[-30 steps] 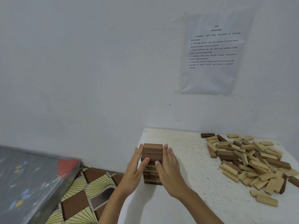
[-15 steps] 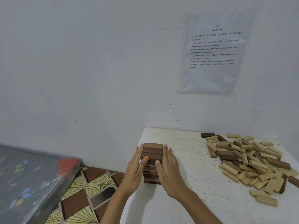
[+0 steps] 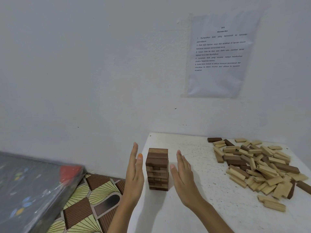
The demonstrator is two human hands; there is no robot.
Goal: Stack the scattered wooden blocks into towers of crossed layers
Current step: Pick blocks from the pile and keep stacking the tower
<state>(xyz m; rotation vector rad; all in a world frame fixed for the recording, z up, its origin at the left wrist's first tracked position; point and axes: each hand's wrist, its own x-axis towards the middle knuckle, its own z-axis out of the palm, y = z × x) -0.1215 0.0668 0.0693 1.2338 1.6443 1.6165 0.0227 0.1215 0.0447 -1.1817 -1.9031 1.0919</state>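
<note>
Head view, tower: A tower of crossed wooden blocks [image 3: 157, 169] stands upright near the left edge of a speckled white table [image 3: 193, 209]. Dark brown blocks form its top layers, and these sit a little out of line with the narrower courses below.

Head view, left hand: The left hand [image 3: 134, 174] is held flat just left of the tower, over the table's left edge. Its fingers are straight and point up, its palm faces the blocks, and it holds nothing. A narrow gap separates it from the stack, and the thumbnail [image 3: 140, 156] shows orange.

Head view, right hand: The right hand [image 3: 183, 175] mirrors it on the tower's right side, with fingers extended, palm turned toward the blocks and nothing in its grasp. It is clear of the stack by a slightly wider gap.

Head view, loose blocks: A heap of pale and dark loose blocks [image 3: 259, 167] lies on the right part of the table, well apart from the tower and both hands.

Head view, surroundings: A printed sheet [image 3: 218, 54] hangs on the white wall above the table. A patterned floor covering [image 3: 87, 204] and a plastic-wrapped dark panel [image 3: 30, 190] lie to the left, below table level.
</note>
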